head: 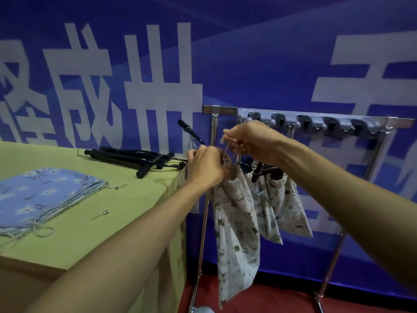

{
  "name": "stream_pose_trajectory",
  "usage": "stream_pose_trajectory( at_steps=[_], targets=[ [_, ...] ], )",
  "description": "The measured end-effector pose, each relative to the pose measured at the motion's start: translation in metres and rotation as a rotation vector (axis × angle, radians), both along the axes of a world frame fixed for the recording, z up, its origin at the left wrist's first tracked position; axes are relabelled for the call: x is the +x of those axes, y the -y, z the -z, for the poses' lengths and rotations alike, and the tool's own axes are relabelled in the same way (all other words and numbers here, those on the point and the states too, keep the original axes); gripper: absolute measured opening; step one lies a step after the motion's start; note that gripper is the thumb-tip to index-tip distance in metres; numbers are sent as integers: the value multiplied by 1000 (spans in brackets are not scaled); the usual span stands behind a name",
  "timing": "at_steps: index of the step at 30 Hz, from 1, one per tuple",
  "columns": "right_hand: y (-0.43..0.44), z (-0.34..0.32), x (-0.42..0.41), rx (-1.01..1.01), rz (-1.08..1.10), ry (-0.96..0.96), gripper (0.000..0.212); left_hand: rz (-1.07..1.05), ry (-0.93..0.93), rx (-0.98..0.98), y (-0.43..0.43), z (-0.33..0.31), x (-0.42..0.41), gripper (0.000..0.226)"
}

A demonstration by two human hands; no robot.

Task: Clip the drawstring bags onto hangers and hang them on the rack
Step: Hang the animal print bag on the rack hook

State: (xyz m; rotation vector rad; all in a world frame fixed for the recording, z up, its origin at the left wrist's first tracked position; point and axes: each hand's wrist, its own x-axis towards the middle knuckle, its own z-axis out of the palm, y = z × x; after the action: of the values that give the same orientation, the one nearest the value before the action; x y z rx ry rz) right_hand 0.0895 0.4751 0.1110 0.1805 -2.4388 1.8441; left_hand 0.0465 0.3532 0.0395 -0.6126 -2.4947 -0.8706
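Bag: drawstring bag (237, 222) is hanging long-axis down, just in front of rack (225, 109) left post.
L hand (204, 168): is gripping bag's gathered neck.
R hand (248, 141): is pinching drawstring (226, 146), up-right of neck; nearer rack bar.
Next (guess): spare hangers (135, 157) are lying on table (135, 211), L-hand side.
Writing: big white Chinese chars on blue wall (259, 64), cropped; no label readable on bag.

Blue banner wall (248, 64), white characters; red floor (270, 299); green table (135, 199).
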Motion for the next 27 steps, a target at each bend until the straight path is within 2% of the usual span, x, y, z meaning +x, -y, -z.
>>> stream_pose_trajectory(
  at_steps=[5, 8, 11, 12, 14, 16, 19, 23, 27],
  targets=[
    [-23, -22, 9, 358, -13, -43, 14, 54, -29, -90, -18, -2, 6, 5],
    [-37, -30, 20, 511, -43, -78, 14, 87, 52, -144, -29, -5, 6, 14],
    [-48, -23, 27, 490, -42, -95, 22, 271, 383, -116, -30, -5, 9, 49],
    [-49, -20, 28, 485, -48, -92, 24, 375, 527, -19, -30, -3, 13, 51],
    [-52, -15, 30, 481, -50, -88, 23, 526, 679, 198, -38, 3, 20, 32],
    [-56, -15, 32, 465, -38, -94, 18, 492, 592, 284, -47, 12, 20, 21],
    [-65, -22, 39, 496, -34, -68, 10, 327, 378, 129, -59, 18, 16, 9],
    [-81, -30, 50, 566, 0, -6, 5, 334, 209, -83, -80, 4, 32, 14],
    [-105, -32, 58, 440, 69, -83, 5, 312, 119, -154, -98, -3, 35, 16]
  ],
)
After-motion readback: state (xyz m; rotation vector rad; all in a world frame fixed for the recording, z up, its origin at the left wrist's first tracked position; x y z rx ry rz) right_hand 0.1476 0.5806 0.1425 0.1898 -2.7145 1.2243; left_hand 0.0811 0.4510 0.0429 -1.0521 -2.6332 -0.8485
